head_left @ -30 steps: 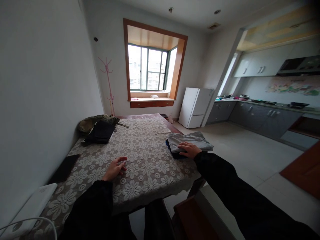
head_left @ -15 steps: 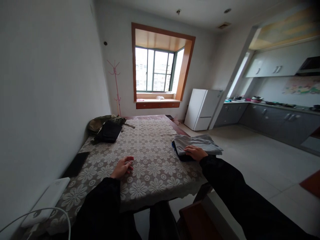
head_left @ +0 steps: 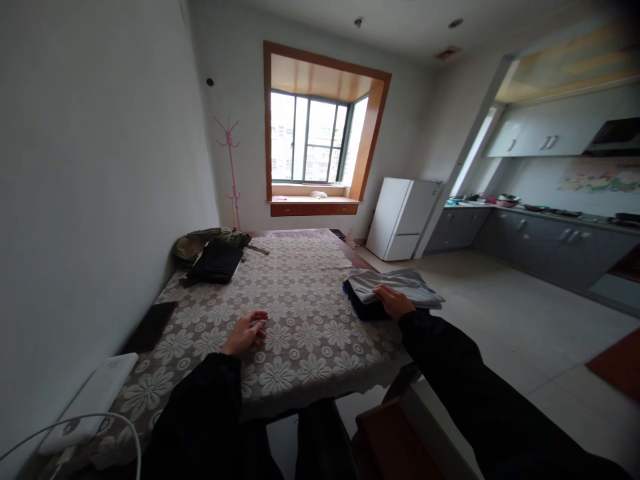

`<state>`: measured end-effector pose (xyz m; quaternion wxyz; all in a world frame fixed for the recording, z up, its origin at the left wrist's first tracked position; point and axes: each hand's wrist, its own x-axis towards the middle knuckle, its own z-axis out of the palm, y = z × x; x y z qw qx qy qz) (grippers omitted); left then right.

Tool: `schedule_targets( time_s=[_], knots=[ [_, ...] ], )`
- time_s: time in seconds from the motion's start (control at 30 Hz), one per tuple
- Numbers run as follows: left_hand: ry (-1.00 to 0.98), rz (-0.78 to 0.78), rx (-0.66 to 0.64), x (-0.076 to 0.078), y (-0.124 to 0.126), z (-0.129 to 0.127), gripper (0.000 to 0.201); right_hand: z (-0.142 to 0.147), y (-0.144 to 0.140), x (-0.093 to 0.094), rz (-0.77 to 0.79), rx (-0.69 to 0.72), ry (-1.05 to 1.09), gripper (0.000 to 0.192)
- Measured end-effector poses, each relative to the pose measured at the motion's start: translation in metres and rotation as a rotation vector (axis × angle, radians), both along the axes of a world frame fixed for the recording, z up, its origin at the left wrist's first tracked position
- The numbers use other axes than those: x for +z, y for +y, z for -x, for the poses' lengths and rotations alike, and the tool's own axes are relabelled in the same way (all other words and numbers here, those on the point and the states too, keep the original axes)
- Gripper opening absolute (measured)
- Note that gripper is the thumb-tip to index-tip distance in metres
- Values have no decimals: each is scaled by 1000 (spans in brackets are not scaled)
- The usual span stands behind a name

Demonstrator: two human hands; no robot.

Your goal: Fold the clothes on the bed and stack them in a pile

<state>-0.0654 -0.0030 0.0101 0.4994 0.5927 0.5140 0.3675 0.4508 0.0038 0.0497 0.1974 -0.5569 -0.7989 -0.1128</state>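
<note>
My left hand (head_left: 246,333) rests on the lace tablecloth (head_left: 310,335), its fingers apart and loosely bent, with nothing in it. At the table's right edge lies a stack of folded clothes, with a grey garment (head_left: 413,285) on top and dark clothing (head_left: 361,305) beneath. My right hand (head_left: 395,301) is at the near edge of the grey garment, fingers closed over the cloth; the thumb is hidden.
A black bag (head_left: 216,262) lies at the table's far left. Nearer are a dark flat object (head_left: 149,327) and a white power bank (head_left: 90,403) with a cable (head_left: 123,419). Brown wooden furniture (head_left: 395,440) stands below the near edge. A white fridge (head_left: 395,217) stands beyond.
My right hand has shifted slightly to the right along the grey garment, and its fingers are drawn closer together. My left hand stays in place. The view has turned slightly.
</note>
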Motion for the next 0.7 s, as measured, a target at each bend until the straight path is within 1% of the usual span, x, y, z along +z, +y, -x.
schedule_targets(
  time_s=[0.17,0.27,0.37,0.43,0.5,0.57,0.63,0.7],
  knots=[
    [8,-3,-1,1,-1,0,35,1,-10,1,95,85,-9,33],
    [-2,5,-4,0,-2,0,36,6,-10,9,192,109,-8,35],
    [-4,7,0,0,-2,0,37,8,8,30,275,95,54,46],
    [-5,-2,-1,0,-2,0,37,8,28,43,255,104,96,49],
    [-14,-7,-3,0,-1,0,36,8,51,48,199,63,102,47],
    [-24,-6,-3,-1,-1,0,36,11,70,39,213,-88,63,54],
    [-35,-3,-5,-3,0,0,35,17,82,20,294,-255,18,64],
    [-49,-4,0,-5,0,-1,36,22,88,-3,368,-352,-10,73]
  ],
)
